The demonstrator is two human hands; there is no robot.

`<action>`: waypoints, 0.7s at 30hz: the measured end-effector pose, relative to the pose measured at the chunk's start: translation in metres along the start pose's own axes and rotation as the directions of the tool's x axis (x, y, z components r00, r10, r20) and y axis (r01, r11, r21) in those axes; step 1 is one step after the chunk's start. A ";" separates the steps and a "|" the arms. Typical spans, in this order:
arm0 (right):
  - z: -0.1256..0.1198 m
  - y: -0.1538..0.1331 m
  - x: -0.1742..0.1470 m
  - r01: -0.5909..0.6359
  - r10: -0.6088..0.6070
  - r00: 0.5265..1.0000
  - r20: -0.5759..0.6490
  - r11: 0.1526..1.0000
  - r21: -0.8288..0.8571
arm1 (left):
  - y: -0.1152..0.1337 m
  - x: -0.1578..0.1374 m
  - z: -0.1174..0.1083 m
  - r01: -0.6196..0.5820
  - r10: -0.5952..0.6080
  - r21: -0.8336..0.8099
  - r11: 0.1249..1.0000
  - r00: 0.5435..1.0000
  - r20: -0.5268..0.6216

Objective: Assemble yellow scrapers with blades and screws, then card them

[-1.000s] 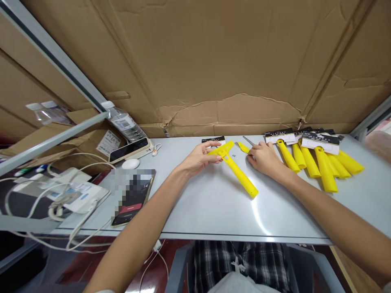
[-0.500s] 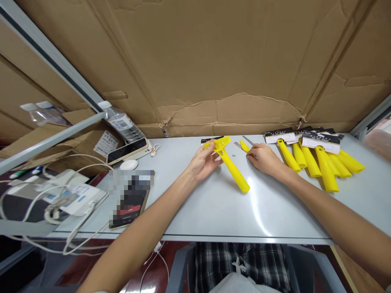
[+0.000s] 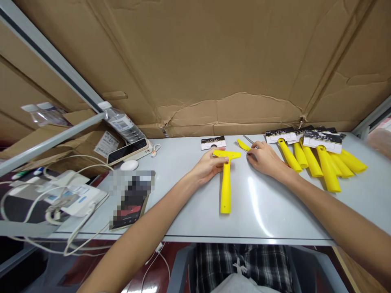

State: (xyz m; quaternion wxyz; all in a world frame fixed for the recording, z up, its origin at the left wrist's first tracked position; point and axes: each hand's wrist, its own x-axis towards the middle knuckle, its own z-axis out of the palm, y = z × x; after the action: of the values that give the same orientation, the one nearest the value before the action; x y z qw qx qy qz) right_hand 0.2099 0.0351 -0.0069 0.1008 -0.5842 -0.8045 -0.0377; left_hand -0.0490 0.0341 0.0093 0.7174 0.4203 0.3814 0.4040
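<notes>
My left hand (image 3: 210,165) is closed round the head of a yellow T-shaped scraper handle (image 3: 225,187), whose grip points down toward the table's front edge. My right hand (image 3: 264,158) has its fingers curled at the lower end of a small flat yellow plastic piece (image 3: 243,145) and appears to pinch it; the fingertips are partly hidden. A thin metal blade (image 3: 235,143) shows at that piece's left side. Behind the right fingers lies a slim grey metal tool (image 3: 248,139), partly covered by the hand. A black-and-white header card (image 3: 213,142) lies beyond my left hand.
Several yellow scrapers with header cards (image 3: 330,171) lie at the right. On the left are a phone (image 3: 131,199), a white mouse-like object (image 3: 129,165), tangled cables (image 3: 58,203), another phone (image 3: 127,151) and a bottle (image 3: 124,124). Cardboard (image 3: 229,61) stands behind the table.
My left hand has turned the scraper handle so its grip now points straight down, and lowered its head, uncovering the header card. The small yellow piece has shifted slightly left with my right hand.
</notes>
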 end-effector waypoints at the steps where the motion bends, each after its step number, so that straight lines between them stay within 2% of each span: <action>1: -0.001 -0.001 0.000 -0.009 0.009 1.000 0.006 1.000 -0.008 | -0.001 -0.001 0.001 0.002 -0.002 0.038 0.999 1.000 -0.005; 8: -0.004 -0.004 -0.001 -0.042 0.042 0.999 0.033 0.999 -0.015 | -0.005 -0.003 0.007 -0.034 0.074 0.321 0.946 0.991 -0.113; 15: -0.008 -0.006 -0.002 -0.079 0.079 0.996 0.027 0.997 -0.001 | -0.005 -0.005 0.011 -0.034 0.074 0.359 0.933 0.992 -0.100; 21: -0.018 -0.005 0.000 -0.110 0.106 0.988 0.108 0.993 0.029 | -0.004 -0.006 0.010 -0.035 0.076 0.398 0.917 0.993 -0.087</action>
State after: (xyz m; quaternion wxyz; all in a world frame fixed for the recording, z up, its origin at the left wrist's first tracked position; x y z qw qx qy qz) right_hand 0.2073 0.0300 0.0105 0.0698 -0.6264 -0.7763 0.0131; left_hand -0.0412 0.0242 0.0102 0.5856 0.5465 0.4788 0.3593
